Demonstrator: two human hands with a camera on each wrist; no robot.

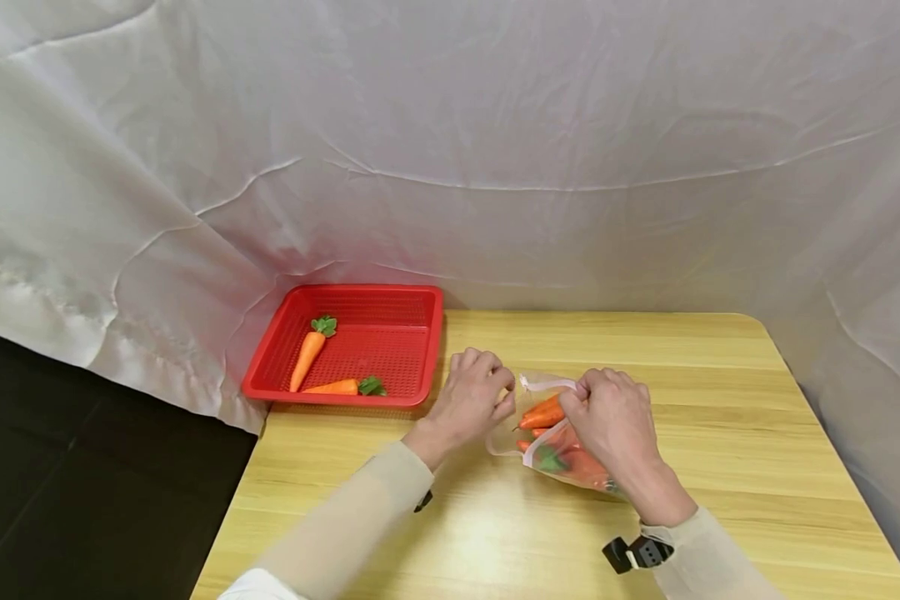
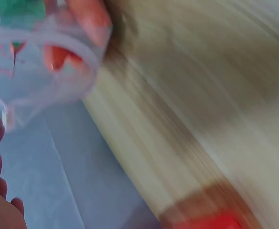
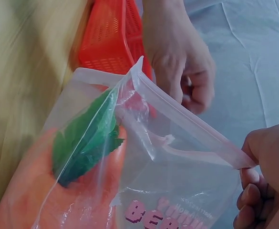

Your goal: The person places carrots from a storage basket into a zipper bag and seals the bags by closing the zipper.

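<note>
Two hands are working at the mouth of a carrot bag.

The right hand (image 1: 611, 412) is pinching the zip strip of the clear bag (image 1: 551, 433) lying mid-table, holding its mouth up; the left hand (image 1: 471, 392) is curling beside the rim, its grasp unclear. Two carrots (image 1: 307, 354) are lying in the red basket (image 1: 427, 350) nearby.

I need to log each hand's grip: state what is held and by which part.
The right hand pinches the clear bag of carrots by its zip-top rim. The left hand, fingers curled, is beside the bag's mouth; whether it holds the rim cannot be told.
</note>
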